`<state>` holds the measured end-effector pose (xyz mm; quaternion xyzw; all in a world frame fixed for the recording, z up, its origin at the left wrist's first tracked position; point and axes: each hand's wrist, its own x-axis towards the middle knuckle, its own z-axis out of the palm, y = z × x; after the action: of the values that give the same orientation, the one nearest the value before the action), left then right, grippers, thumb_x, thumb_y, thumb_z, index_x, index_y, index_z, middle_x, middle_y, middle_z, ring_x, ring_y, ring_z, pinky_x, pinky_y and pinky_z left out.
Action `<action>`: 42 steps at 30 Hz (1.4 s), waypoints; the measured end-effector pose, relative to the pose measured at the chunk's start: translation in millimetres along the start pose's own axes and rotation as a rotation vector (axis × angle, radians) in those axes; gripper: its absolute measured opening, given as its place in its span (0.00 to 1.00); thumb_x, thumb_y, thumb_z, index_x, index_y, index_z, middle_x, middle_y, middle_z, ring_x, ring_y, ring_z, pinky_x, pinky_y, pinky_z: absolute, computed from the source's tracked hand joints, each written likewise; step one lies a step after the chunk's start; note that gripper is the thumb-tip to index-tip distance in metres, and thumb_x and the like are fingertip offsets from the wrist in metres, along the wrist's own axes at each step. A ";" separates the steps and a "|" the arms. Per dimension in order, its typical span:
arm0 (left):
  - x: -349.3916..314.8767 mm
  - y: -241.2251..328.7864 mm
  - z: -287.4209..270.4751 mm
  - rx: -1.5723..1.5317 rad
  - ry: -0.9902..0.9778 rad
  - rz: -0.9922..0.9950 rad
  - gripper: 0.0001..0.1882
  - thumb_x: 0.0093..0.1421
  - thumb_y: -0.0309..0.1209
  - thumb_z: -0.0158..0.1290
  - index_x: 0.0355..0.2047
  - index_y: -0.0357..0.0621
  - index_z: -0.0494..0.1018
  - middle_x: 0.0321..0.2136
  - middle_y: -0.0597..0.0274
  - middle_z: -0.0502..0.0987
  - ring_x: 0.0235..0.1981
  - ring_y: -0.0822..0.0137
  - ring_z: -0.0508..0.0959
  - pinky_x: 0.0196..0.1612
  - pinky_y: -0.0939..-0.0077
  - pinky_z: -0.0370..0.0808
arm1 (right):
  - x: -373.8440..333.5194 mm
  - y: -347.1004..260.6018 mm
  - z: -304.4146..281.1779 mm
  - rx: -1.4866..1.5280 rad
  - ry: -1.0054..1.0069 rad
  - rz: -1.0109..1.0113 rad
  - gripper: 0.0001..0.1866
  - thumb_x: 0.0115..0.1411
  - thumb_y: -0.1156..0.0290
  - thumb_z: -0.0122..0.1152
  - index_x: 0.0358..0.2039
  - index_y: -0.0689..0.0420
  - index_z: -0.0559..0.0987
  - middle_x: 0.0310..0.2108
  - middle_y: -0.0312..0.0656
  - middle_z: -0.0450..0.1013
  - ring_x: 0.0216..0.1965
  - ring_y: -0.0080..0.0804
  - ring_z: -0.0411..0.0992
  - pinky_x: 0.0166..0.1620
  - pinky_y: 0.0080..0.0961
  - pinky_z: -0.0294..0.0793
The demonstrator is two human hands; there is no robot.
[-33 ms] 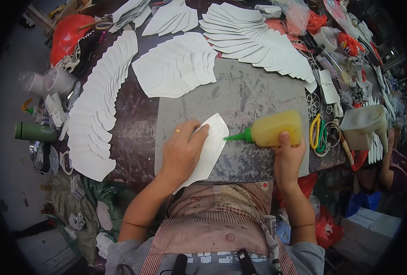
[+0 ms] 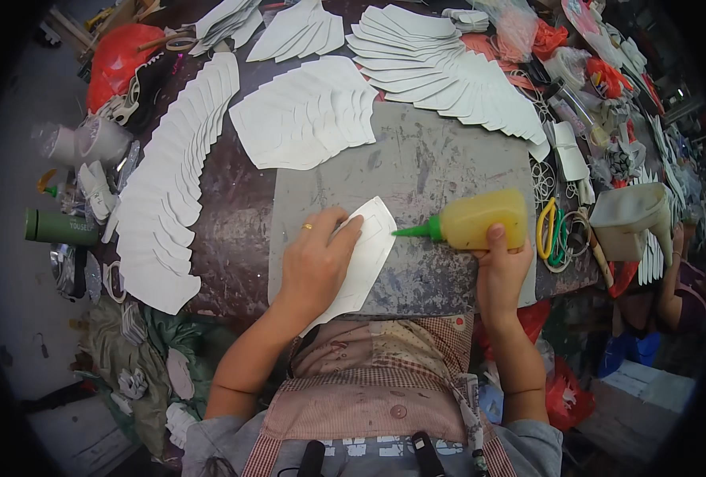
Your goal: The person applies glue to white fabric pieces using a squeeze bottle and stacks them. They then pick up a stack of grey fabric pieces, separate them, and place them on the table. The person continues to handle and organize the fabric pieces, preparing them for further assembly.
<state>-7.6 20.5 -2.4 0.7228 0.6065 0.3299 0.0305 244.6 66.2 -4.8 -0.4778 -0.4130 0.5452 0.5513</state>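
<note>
My left hand (image 2: 315,262), a ring on one finger, holds a white cut piece (image 2: 373,250) with faint drawn lines down on the grey board (image 2: 440,151). Its fingers are bent over the piece's left side; the lower end reaches past the board's near edge. In my right hand (image 2: 502,274) is a squeeze bottle (image 2: 480,219) of yellow liquid, lying sideways with the thumb pressed on its front. The green nozzle (image 2: 417,230) points left, its tip close to the piece's right edge. Whether the tip touches the piece I cannot tell.
Overlapping white pieces fan out at the left (image 2: 166,191), upper middle (image 2: 305,111) and upper right (image 2: 448,71). Scissors with yellow and green handles (image 2: 553,230) and a plastic container (image 2: 630,219) are at the right. A green flask (image 2: 60,226) stands at far left.
The squeeze bottle and my right hand have shifted slightly to the right. The nozzle tip is a little higher. My left hand and the white piece stay in place.
</note>
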 end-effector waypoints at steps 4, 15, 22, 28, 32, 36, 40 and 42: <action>-0.2 0.1 -0.3 0.009 0.001 0.000 0.12 0.54 0.22 0.61 0.41 0.42 0.79 0.37 0.60 0.75 0.33 0.60 0.78 0.32 0.68 0.75 | -19.9 -1.5 2.7 -0.169 -0.039 -0.032 0.23 0.61 0.61 0.67 0.49 0.63 0.73 0.40 0.36 0.73 0.41 0.22 0.72 0.45 0.21 0.72; -3.3 -1.9 0.4 0.005 0.003 -0.002 0.13 0.53 0.22 0.60 0.40 0.41 0.79 0.36 0.60 0.75 0.35 0.58 0.77 0.33 0.66 0.76 | -56.8 3.8 0.3 -0.240 -0.104 -0.077 0.29 0.58 0.56 0.70 0.51 0.65 0.72 0.42 0.37 0.73 0.43 0.23 0.70 0.48 0.23 0.70; -3.0 -5.2 2.5 0.012 -0.001 0.025 0.14 0.54 0.22 0.60 0.42 0.41 0.79 0.36 0.59 0.76 0.36 0.58 0.77 0.34 0.67 0.76 | -66.8 4.8 2.5 -0.212 -0.077 -0.043 0.36 0.54 0.50 0.73 0.50 0.66 0.72 0.43 0.38 0.73 0.45 0.25 0.70 0.50 0.24 0.69; -5.3 -7.6 -10.2 -0.239 -0.036 -0.152 0.29 0.55 0.24 0.60 0.58 0.45 0.70 0.36 0.55 0.75 0.37 0.57 0.76 0.37 0.68 0.76 | -53.7 11.5 -9.3 0.013 -0.008 -0.066 0.30 0.62 0.58 0.67 0.55 0.64 0.68 0.45 0.39 0.72 0.46 0.27 0.71 0.50 0.26 0.71; -26.9 -25.8 -82.6 -0.789 -0.334 -0.497 0.29 0.57 0.23 0.60 0.60 0.45 0.69 0.35 0.63 0.75 0.33 0.77 0.72 0.35 0.80 0.73 | -23.1 -1.8 -41.0 0.347 0.043 -0.051 0.34 0.68 0.55 0.55 0.64 0.65 0.60 0.60 0.52 0.66 0.59 0.45 0.68 0.64 0.43 0.66; -117.8 -38.7 -141.6 -0.938 0.294 -0.787 0.12 0.61 0.24 0.58 0.45 0.35 0.76 0.36 0.64 0.79 0.35 0.74 0.79 0.36 0.81 0.77 | 6.6 2.4 -56.7 0.606 -0.052 0.124 0.31 0.67 0.60 0.57 0.63 0.63 0.62 0.63 0.51 0.63 0.62 0.44 0.64 0.65 0.43 0.65; -179.0 -75.7 -168.5 -0.917 1.023 -0.947 0.14 0.62 0.24 0.57 0.47 0.35 0.72 0.36 0.60 0.80 0.32 0.72 0.81 0.33 0.83 0.78 | 18.0 17.7 -51.3 0.757 -0.253 0.324 0.27 0.66 0.60 0.58 0.60 0.61 0.67 0.59 0.49 0.68 0.57 0.44 0.70 0.58 0.43 0.75; -204.8 -109.5 -157.2 -0.763 1.169 -1.001 0.17 0.61 0.25 0.58 0.49 0.35 0.70 0.35 0.60 0.80 0.29 0.73 0.80 0.29 0.84 0.77 | 15.2 11.2 -34.9 0.715 -0.185 0.346 0.26 0.66 0.59 0.59 0.59 0.61 0.68 0.57 0.49 0.70 0.55 0.43 0.72 0.57 0.42 0.77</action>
<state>-191.7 -190.4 -18.4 0.0245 0.6198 0.7785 0.0961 277.3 78.1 -23.8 -0.2672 -0.1587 0.7800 0.5432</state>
